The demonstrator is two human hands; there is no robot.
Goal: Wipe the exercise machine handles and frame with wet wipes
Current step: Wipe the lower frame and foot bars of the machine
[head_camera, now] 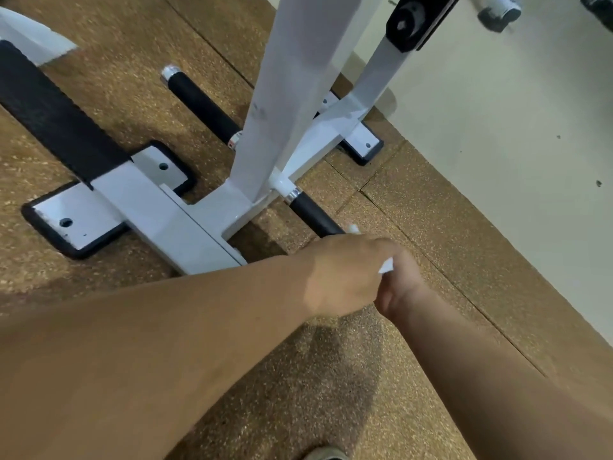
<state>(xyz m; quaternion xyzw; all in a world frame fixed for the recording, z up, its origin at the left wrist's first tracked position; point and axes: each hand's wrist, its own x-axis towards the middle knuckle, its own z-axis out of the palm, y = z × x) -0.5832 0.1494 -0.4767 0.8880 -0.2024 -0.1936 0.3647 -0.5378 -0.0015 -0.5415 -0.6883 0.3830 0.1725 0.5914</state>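
At the black handle (pixel 311 214), left hand (pixel 345 273) against right hand (pixel 403 288), both pinching wet wipe (pixel 386 265)

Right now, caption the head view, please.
Left hand and right hand meet over a wet wipe at the black handle.

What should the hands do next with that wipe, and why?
Probably slide the wet wipe along the near black handle toward the white frame. The left hand seems to grip it at the handle's free end, the right hand beside it; the rest of the grip lies bare.
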